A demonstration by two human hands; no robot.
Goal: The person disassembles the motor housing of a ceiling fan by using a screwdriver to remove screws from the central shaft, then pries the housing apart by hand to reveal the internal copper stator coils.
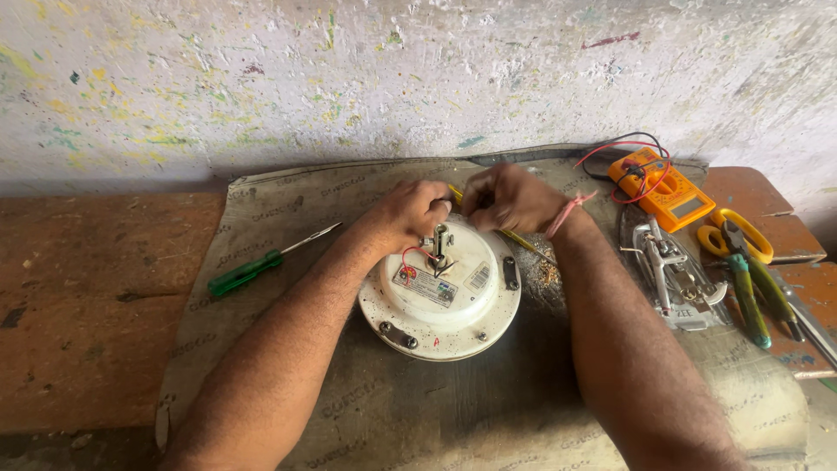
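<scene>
At the bench's middle, on a grey mat, sits a white ceiling fan motor (440, 296), housing closed, red wires loose at its shaft. Left hand (417, 209) and right hand (510, 199) pinch a yellow-handled tool (510, 235) beyond it; green screwdriver (261, 264) lies untouched left.

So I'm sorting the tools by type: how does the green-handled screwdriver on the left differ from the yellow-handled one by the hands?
The green-handled screwdriver lies alone on the mat, untouched, well left of the white round motor housing. The yellow-handled screwdriver sits under the right hand, largely hidden behind the housing. The green one shows its whole length, handle and shaft; the yellow one shows only part. Both lie slanted.
</scene>
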